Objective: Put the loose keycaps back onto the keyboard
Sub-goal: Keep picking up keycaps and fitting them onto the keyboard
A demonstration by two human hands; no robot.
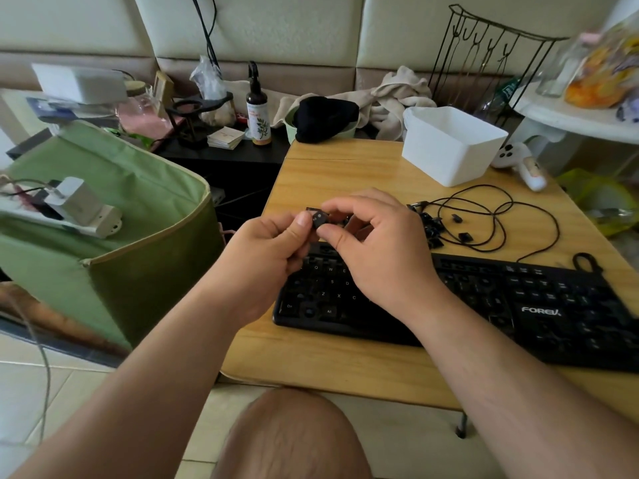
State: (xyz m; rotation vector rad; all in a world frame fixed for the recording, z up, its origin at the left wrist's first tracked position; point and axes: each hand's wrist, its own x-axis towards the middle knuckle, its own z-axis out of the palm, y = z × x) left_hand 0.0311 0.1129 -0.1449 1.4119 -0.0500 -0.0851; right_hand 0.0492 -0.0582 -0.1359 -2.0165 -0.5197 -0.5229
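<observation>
Both hands meet above the far left end of the keyboard (449,299), and the grip is shared: the left hand (266,257) pinches a single black keycap (318,217) with its thumb against the cap's near face, while the right hand (377,250) pinches the same cap from the other side, thumb below and fingers curled over the top. The cap is held clear of the board, its printed face turned toward the person; the legend is too small to read. This looks like the inspecting and orienting step: a cap has been picked up and is being turned so its marking can be read before it is seated. Just below the grip lie the letter rows at the left of the keyboard, partly hidden by the hands, so which socket stands open there cannot be told. The next move likely calls for finding the matching bare socket, passing the cap to one hand, setting it square over the stem and pressing straight down. To the right of the grip, a little farther back on the worktop (345,174), the remaining loose keycaps (434,229) lie in a small heap among the coils of a black cable (498,219), so many caps appear left to fit. Beyond them, far right of the grip, stands a white tub (453,146).
</observation>
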